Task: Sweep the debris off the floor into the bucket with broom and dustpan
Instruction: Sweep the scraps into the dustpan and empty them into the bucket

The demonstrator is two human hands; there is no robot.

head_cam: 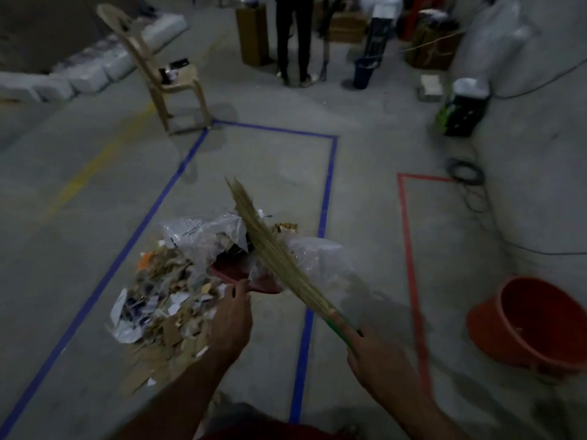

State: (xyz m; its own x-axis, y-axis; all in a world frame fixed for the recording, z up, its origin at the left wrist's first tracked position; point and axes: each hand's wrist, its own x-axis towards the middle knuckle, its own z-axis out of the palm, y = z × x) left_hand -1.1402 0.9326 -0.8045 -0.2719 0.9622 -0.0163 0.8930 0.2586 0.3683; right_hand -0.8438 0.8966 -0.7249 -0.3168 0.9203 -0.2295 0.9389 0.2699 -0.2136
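Two bare forearms, no sleeves in view, left hand (230,319) and right hand (370,354) ungloved. Dark red garment (266,431) at bottom edge.

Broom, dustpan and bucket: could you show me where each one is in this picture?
broom (273,252), head view, on the straw bristles.
dustpan (228,271), head view, on its dark red pan among the debris.
bucket (521,319), head view, on its orange inner wall.

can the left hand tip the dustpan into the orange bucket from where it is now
Probably not yet. The left hand holds the dustpan inside the blue tape, while the bucket sits far right beyond the red tape line; bare floor lies between.
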